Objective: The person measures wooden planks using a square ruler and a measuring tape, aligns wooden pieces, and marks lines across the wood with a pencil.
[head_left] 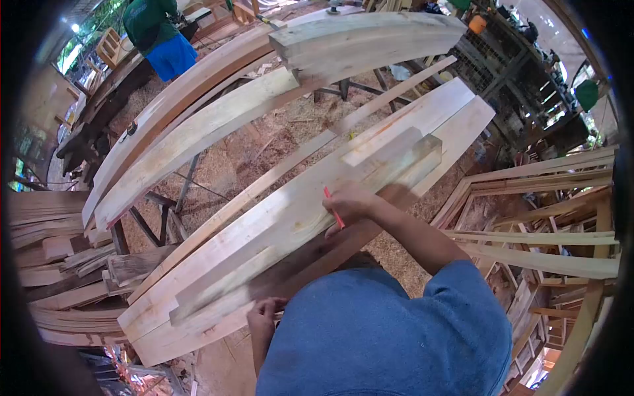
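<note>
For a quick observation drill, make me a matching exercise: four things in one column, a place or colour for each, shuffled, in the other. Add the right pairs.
Things
1. Pencil
2. Left hand
3. Co-worker's shorts
4. Wood shavings

Places and colours
A. Blue, toward the upper left of the view
B. At the near edge of the pale boards
C. Scattered over the ground
D. Red, in the grip of the right hand

Right pairs: 1-D, 2-B, 3-A, 4-C
</note>
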The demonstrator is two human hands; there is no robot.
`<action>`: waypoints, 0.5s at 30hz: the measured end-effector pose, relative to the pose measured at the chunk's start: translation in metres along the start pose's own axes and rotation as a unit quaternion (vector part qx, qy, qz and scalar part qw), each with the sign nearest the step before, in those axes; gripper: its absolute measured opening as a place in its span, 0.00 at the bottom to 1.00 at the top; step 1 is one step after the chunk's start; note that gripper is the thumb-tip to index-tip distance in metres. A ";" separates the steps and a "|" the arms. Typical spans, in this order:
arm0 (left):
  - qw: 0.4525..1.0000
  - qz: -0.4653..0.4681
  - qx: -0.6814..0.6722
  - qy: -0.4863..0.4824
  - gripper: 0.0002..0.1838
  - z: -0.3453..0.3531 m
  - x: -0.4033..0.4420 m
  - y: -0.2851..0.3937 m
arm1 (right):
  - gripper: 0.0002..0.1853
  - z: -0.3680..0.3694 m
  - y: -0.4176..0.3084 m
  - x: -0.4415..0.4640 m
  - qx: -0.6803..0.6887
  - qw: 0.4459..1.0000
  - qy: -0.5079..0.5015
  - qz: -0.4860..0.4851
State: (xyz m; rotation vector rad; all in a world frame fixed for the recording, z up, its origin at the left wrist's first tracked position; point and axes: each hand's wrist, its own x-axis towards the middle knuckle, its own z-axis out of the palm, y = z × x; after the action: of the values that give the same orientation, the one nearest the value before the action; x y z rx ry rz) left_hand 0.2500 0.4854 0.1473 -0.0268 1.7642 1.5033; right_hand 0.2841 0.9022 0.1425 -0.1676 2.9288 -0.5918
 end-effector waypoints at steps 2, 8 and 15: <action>0.995 0.077 0.021 0.061 0.22 0.004 0.006 0.017 | 0.38 0.012 0.024 -0.011 -0.003 1.000 0.025 -0.015; 0.773 0.354 0.506 0.145 0.32 -0.006 0.041 0.067 | 0.32 0.024 0.025 -0.013 0.003 0.999 0.024 0.022; 0.753 0.267 0.601 0.022 0.43 -0.052 0.118 0.036 | 0.19 0.030 0.049 0.004 0.044 0.980 0.164 0.108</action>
State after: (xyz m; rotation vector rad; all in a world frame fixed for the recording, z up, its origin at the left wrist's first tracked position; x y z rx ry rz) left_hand 0.1237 0.5070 0.1075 1.1780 2.5919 0.3914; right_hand 0.2809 0.9351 0.0953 0.2817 3.1633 -0.7765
